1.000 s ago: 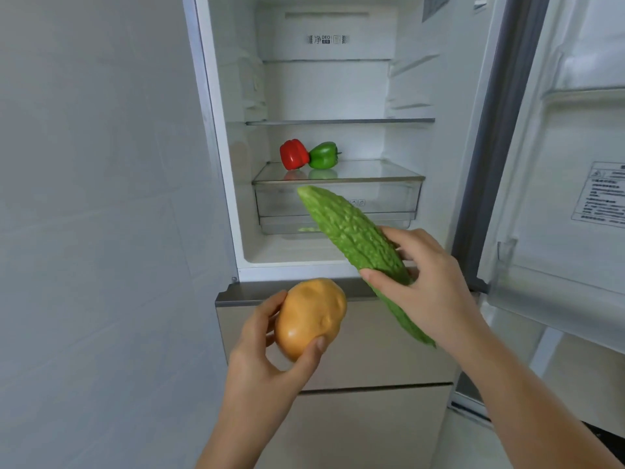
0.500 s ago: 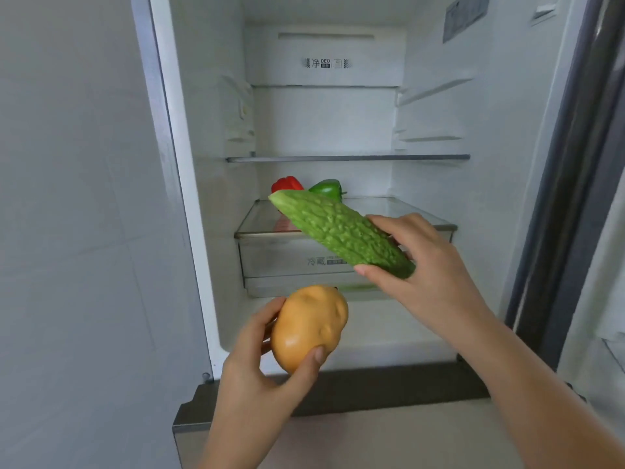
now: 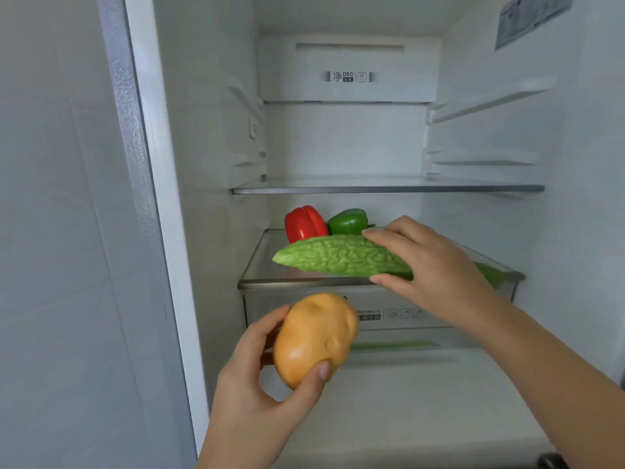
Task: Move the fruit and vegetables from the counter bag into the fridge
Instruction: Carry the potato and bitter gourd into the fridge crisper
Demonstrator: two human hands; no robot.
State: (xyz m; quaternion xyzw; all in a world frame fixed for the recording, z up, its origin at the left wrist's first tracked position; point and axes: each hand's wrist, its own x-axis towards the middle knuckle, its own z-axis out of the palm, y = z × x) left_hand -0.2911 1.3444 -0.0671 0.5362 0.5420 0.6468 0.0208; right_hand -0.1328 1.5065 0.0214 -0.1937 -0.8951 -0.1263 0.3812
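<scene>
My right hand (image 3: 436,265) grips a bumpy green bitter gourd (image 3: 338,256), held nearly level just over the front of the glass shelf (image 3: 267,265) inside the open fridge. My left hand (image 3: 257,384) holds a tan potato (image 3: 314,338) lower down, in front of the clear drawer. At the back of that same shelf stand a red bell pepper (image 3: 304,223) and a green bell pepper (image 3: 348,221). The counter bag is out of view.
A clear crisper drawer (image 3: 406,314) sits under the glass shelf, with the white fridge floor (image 3: 422,401) below it. A higher glass shelf (image 3: 389,188) is bare. The fridge's left wall and frame (image 3: 162,198) stand close beside my left hand.
I have come closer to the fridge. My right hand has carried the gourd up and in, turning it level over the glass shelf. The potato has risen slightly with my left hand.
</scene>
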